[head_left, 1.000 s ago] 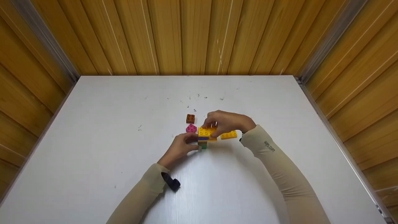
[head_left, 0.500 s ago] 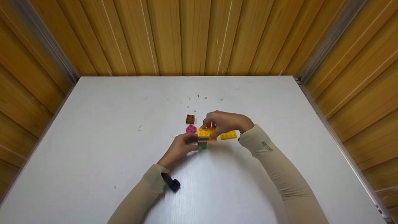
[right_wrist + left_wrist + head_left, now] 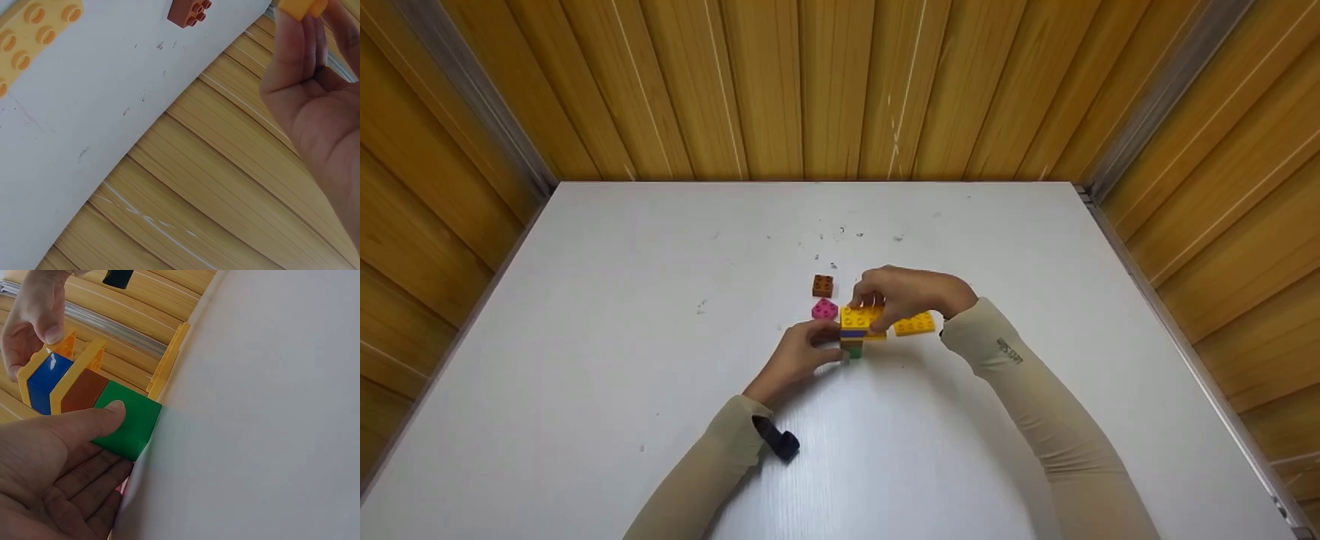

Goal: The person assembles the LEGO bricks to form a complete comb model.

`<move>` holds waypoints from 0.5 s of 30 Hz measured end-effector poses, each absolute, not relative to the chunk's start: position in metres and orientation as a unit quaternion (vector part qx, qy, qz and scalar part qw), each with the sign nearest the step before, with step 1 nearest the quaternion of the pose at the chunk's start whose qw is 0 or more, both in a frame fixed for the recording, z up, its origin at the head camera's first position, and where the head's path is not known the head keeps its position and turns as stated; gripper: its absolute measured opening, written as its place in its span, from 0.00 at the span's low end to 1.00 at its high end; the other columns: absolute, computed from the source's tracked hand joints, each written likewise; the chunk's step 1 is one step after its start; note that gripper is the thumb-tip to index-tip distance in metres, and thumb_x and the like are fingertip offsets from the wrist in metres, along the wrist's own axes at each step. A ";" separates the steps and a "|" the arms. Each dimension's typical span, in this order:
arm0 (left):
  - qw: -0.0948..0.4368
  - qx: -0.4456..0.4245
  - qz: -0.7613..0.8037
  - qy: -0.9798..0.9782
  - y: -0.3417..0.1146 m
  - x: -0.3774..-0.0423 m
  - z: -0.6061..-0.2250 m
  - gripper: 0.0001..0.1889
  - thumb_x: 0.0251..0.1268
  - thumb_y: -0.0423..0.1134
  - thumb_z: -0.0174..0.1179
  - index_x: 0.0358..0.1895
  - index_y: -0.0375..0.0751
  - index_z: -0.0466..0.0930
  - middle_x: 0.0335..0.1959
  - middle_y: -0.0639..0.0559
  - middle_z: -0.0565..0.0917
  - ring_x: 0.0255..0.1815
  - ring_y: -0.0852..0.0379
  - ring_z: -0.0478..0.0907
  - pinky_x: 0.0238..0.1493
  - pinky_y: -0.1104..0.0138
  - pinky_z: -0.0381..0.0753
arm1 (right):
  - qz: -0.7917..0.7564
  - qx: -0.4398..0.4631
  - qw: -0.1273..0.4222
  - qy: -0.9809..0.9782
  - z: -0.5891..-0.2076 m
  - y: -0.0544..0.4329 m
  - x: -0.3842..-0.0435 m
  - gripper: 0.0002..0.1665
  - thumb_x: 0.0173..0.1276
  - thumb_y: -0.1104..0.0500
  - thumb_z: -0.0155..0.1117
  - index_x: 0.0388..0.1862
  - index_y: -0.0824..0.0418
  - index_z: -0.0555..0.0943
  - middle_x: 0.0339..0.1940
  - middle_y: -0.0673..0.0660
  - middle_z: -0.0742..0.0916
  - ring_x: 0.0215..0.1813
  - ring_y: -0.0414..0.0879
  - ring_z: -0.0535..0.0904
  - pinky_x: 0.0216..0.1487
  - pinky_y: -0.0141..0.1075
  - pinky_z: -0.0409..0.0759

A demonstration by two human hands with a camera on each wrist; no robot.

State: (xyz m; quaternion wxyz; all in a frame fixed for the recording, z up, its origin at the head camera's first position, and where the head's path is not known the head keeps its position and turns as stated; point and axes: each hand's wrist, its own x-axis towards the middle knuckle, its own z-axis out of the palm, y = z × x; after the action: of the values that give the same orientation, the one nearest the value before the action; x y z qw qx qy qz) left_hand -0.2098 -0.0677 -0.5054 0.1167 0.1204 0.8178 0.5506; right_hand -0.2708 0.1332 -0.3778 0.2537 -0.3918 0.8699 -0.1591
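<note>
Starting big: we have a wood-panel wall behind a white table, beige sleeves coming in from the near side. Right hand comes next: fingers and thumb close together, pinching the upper yellow plate at the top of the stack. Left hand lower down, thumb on one face, fingers round the other side, gripping the base.

Between both hands is the stack, upright on the table. From the bottom we count green block, brown block, lower yellow plate, blue block, upper yellow plate. Both plates overhang to one side.

Progress: we judge the building well along, five layers on. Whether the top plate is fully pressed down, we can't tell.

Unused so far: loose yellow plate, studs up, beyond the overhang side; orange-brown brick, behind the stack; pink brick, just in front of that brick, near the left fingers. We count these three as possibly left to add.
</note>
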 end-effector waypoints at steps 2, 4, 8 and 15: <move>0.115 0.118 0.549 0.819 -0.068 -0.210 -0.506 0.19 0.57 0.34 0.68 0.54 0.42 0.80 0.52 0.49 0.84 0.54 0.53 0.80 0.62 0.59 0.76 | -0.155 -0.392 0.257 0.870 -0.377 0.132 -0.271 0.23 0.57 0.60 0.73 0.53 0.61 0.81 0.47 0.56 0.83 0.48 0.49 0.79 0.53 0.39 0.81; 0.112 0.119 0.546 0.822 -0.068 -0.210 -0.506 0.20 0.57 0.35 0.68 0.54 0.43 0.80 0.52 0.49 0.84 0.54 0.53 0.80 0.62 0.59 0.76 | -0.152 -0.393 0.259 0.869 -0.377 0.132 -0.272 0.23 0.57 0.60 0.72 0.53 0.61 0.81 0.47 0.56 0.83 0.48 0.49 0.79 0.53 0.39 0.81; 0.111 0.117 0.543 0.824 -0.068 -0.209 -0.507 0.20 0.57 0.36 0.68 0.54 0.43 0.80 0.52 0.50 0.84 0.54 0.54 0.80 0.63 0.59 0.75 | -0.145 -0.396 0.261 0.868 -0.376 0.131 -0.272 0.23 0.56 0.60 0.72 0.52 0.60 0.80 0.46 0.56 0.82 0.48 0.48 0.79 0.53 0.39 0.80; 0.119 0.110 0.546 0.822 -0.067 -0.209 -0.506 0.20 0.58 0.35 0.67 0.55 0.45 0.79 0.53 0.52 0.84 0.55 0.55 0.79 0.64 0.59 0.74 | -0.140 -0.389 0.269 0.870 -0.373 0.132 -0.273 0.24 0.57 0.59 0.73 0.53 0.58 0.80 0.45 0.54 0.83 0.47 0.47 0.77 0.52 0.38 0.80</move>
State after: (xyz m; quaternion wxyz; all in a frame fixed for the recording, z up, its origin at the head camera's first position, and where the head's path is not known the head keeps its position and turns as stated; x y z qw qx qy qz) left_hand -0.2086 -0.0671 -0.5059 0.1194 0.1101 0.8222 0.5456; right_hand -0.2725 0.1320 -0.3733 0.2689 -0.3889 0.8699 -0.1403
